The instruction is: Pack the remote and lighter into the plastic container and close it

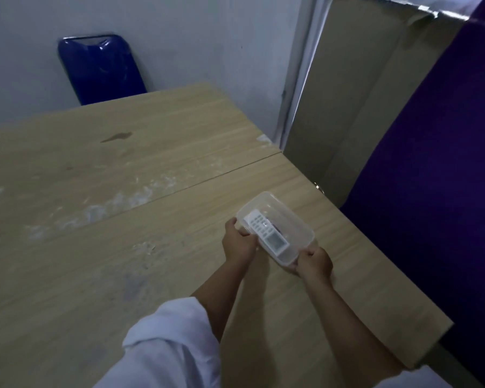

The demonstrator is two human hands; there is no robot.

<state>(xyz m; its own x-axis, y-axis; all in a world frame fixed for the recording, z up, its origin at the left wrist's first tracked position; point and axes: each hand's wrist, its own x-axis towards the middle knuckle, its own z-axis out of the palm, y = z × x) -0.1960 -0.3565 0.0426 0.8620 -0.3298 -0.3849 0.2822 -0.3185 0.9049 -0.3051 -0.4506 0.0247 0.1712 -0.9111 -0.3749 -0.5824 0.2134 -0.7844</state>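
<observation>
A clear plastic container (290, 217) sits near the right edge of the wooden table (95, 191). A white remote (265, 229) with a small screen shows through it. A thin dark object (276, 226) lies beside the remote; I cannot tell whether it is the lighter. A clear lid appears to cover the container. My left hand (240, 243) grips the container's left side. My right hand (314, 263) grips its near corner.
A blue chair (101, 68) stands behind the table's far edge against the wall. A purple curtain (431, 163) hangs right of the table, with a brown panel (347, 93) beside it. White scuffs mark the tabletop.
</observation>
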